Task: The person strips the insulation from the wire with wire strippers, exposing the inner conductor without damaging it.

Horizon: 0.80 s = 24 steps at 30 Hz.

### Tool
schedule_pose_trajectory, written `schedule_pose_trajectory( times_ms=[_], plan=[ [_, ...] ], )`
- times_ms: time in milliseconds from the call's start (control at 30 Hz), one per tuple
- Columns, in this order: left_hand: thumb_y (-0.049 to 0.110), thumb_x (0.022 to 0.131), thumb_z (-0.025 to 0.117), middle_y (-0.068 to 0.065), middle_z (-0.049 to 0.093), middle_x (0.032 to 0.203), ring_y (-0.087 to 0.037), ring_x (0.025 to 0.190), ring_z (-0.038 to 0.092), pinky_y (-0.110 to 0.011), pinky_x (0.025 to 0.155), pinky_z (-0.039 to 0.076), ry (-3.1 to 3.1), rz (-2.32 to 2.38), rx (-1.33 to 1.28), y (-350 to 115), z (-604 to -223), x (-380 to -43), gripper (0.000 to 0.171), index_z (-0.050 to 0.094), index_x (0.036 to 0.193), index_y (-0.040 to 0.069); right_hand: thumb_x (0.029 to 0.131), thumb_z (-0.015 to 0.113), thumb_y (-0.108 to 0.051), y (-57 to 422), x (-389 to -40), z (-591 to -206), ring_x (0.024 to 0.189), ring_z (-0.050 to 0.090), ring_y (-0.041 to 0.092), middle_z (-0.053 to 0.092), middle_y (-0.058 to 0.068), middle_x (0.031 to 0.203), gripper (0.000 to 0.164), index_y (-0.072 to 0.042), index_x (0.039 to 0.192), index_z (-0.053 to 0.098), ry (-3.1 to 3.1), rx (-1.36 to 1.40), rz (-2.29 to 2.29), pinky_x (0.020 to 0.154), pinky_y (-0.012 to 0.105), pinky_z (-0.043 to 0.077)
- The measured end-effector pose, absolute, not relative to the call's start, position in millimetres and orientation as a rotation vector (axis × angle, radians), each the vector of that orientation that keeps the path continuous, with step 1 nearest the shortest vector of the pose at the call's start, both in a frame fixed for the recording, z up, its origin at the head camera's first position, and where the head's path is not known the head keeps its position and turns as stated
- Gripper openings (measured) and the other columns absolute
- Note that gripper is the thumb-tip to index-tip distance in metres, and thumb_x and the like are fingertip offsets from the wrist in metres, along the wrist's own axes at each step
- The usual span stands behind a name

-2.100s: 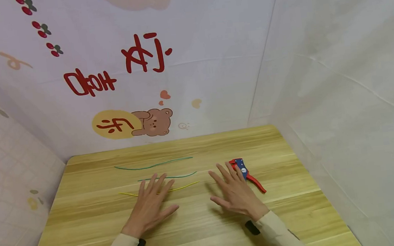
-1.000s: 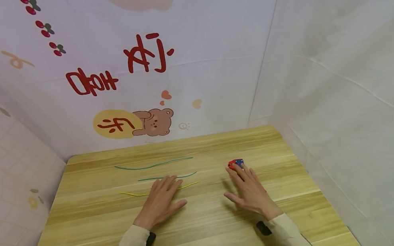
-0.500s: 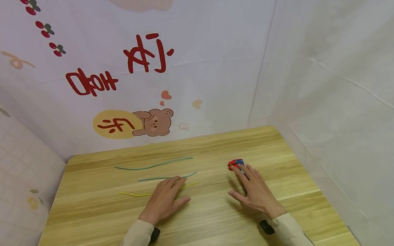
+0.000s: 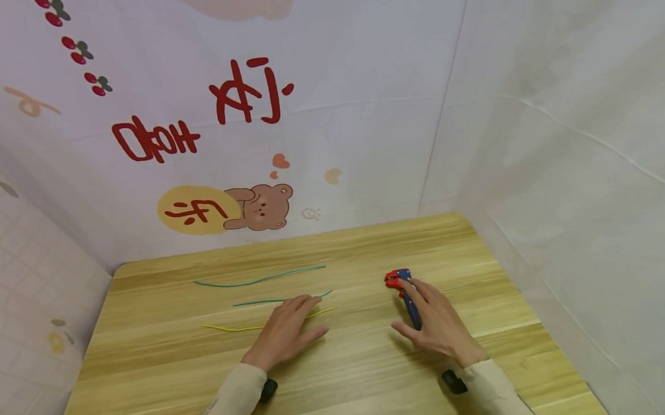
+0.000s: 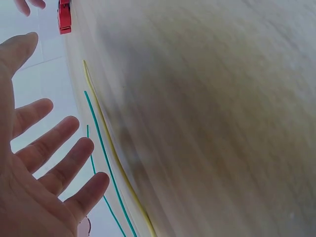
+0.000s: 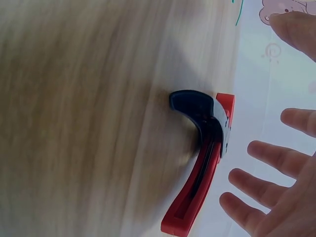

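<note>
Blue now shows beside the right hand: one handle of the pliers, hidden half a second ago, has come into sight as that hand shifts slightly outward. The pliers lie on the wooden table, partly under the right hand in the head view. Its fingers are spread and grip nothing; in the right wrist view they look clear of the tool. The left hand has slid inward, fingers extended and holding nothing, above the yellow wire and the shorter green wire; whether it touches either is hard to tell. The longer green wire lies farther off, beyond both. Wires and pliers seem to keep their places, so I judge that only the hands are moving and handling has not begun.
</note>
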<state>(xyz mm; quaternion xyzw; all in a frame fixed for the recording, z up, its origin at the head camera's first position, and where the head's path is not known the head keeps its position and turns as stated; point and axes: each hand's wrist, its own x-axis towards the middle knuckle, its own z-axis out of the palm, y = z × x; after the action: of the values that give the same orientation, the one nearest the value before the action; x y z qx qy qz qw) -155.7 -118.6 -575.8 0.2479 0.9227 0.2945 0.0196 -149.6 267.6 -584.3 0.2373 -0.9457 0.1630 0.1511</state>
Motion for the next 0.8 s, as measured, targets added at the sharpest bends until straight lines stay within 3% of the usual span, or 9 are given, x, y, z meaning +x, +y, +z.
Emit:
schedule_pose_trajectory(
  times_ms=[300, 800],
  plan=[
    [0.041, 0.108, 0.078, -0.015, 0.069, 0.152, -0.040, 0.145, 0.063, -0.066, 0.121, 0.047, 2.859, 0.951, 0.726, -113, -577, -159, 0.063, 0.061, 0.160, 0.010, 0.090, 0.091, -0.046, 273, -149, -589, 0.138, 0.064, 0.053, 0.063, 0.031, 0.155, 0.093, -0.002, 0.163, 0.054, -2.741, 0.611, 0.522, 0.110, 0.072, 0.054],
    [0.038, 0.108, 0.078, -0.013, 0.072, 0.142, -0.037, 0.137, 0.065, -0.064, 0.116, 0.048, 2.837, 0.985, 0.641, -105, -583, -164, 0.055, 0.068, 0.153, 0.010, 0.095, 0.087, -0.047, 280, -147, -593, 0.139, 0.062, 0.055, 0.063, 0.031, 0.154, 0.086, 0.003, 0.159, 0.058, -2.870, 0.370, 0.696, 0.117, 0.072, 0.050]
  ],
)
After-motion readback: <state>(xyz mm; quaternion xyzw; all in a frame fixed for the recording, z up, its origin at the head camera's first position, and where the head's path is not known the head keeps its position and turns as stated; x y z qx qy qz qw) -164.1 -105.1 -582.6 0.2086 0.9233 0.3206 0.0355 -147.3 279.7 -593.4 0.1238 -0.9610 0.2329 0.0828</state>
